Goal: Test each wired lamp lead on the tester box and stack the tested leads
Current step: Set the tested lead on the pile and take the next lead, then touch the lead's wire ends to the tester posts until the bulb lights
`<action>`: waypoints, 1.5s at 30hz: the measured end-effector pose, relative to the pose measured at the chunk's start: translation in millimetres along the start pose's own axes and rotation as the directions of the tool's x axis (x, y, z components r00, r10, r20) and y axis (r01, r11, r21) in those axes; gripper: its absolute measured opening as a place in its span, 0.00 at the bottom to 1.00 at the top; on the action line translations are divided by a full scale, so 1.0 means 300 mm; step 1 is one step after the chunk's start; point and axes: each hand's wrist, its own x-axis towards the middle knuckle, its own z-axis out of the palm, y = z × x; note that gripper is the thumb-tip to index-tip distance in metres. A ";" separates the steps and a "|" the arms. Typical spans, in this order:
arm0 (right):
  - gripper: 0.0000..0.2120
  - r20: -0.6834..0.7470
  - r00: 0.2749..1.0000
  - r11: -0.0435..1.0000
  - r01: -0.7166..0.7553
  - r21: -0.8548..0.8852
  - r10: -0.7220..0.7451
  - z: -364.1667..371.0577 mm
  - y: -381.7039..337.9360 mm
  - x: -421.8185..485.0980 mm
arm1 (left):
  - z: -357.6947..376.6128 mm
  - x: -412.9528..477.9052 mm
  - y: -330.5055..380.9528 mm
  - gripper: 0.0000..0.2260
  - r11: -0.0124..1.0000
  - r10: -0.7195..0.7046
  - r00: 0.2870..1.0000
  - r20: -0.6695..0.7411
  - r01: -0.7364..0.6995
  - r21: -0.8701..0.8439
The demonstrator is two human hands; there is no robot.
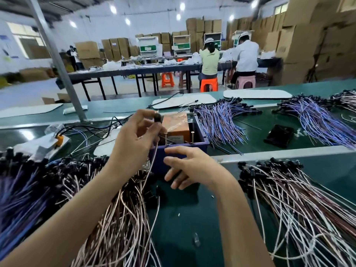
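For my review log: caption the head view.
Left hand holds a lamp lead over the tester box; right hand open before it.

Across the middle of the frame, ahead of you, a long dark table [134, 71] stands on a pale floor [123, 89]. Two people sit at its right end with their backs to you, one in a light green top [210, 60] on an orange stool [209, 84], one in a white coat [247, 56] on a pink stool [245, 81]. Another orange stool [167, 79] stands under the table. Behind them, brown cardboard boxes [300, 43] pile high along the right and against the white back wall [100, 26]. Round ceiling lights [113, 9] glow at the top. A bright window [25, 33] sits at upper left, and a grey post [55, 60] slants down on the left.
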 end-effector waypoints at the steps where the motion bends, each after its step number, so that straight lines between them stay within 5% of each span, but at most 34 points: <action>1: 0.18 0.014 1.000 0.999 0.022 0.042 -0.023 0.004 -0.008 -0.001 | 0.000 0.008 0.025 0.06 0.997 0.035 0.999 -0.017 -0.036 -0.063; 6: 0.06 0.090 0.993 0.994 0.076 0.073 -0.083 0.021 -0.030 -0.017 | 0.020 0.057 0.083 0.05 0.901 0.049 0.998 -0.034 -0.059 -0.430; 11: 0.10 0.120 0.993 0.993 -0.004 0.119 -0.010 -0.044 -0.020 -0.060 | -0.018 0.068 -0.011 0.07 0.607 -0.296 0.948 -0.114 0.095 -0.789; 15: 0.11 -0.157 0.987 0.976 0.022 0.216 0.012 -0.097 -0.018 -0.067 | -0.047 0.070 -0.093 0.09 0.482 -0.457 0.885 -0.086 0.165 -0.861; 18: 0.07 -0.450 0.890 0.859 0.290 0.421 -0.081 -0.104 -0.032 -0.050 | -0.043 0.073 -0.119 0.10 0.445 -0.420 0.905 0.066 0.269 -0.854; 21: 0.07 -0.618 0.782 0.537 0.556 0.634 -0.080 -0.122 -0.056 -0.061 | -0.059 0.069 -0.140 0.12 0.504 -0.365 0.902 0.230 0.399 -0.766; 23: 0.08 -0.667 0.743 0.434 0.618 0.655 -0.052 -0.134 -0.059 -0.067 | -0.075 0.062 -0.152 0.12 0.626 -0.354 0.852 0.385 0.522 -0.579; 26: 0.18 -0.669 0.743 0.543 0.572 0.614 -0.026 -0.132 -0.036 -0.057 | -0.077 0.039 -0.160 0.16 0.763 -0.406 0.661 0.631 0.625 -0.164; 29: 0.27 -0.595 0.804 0.669 0.434 0.604 0.015 -0.122 -0.011 -0.033 | -0.045 0.027 -0.146 0.21 0.855 -0.447 0.557 0.700 0.495 0.153; 33: 0.09 -0.540 0.841 0.711 0.366 0.600 0.022 -0.118 -0.017 -0.017 | 0.087 0.008 -0.083 0.19 0.929 -0.336 0.647 0.684 0.349 0.126; 39: 0.09 -0.615 0.788 0.670 0.447 0.593 0.019 -0.121 -0.021 -0.022 | 0.257 -0.056 -0.054 0.21 0.946 -0.233 0.805 0.546 0.317 -0.064; 45: 0.11 -0.664 0.745 0.559 0.524 0.642 0.065 -0.131 -0.012 -0.011 | 0.256 -0.061 -0.041 0.14 0.937 -0.201 0.851 0.486 0.311 -0.158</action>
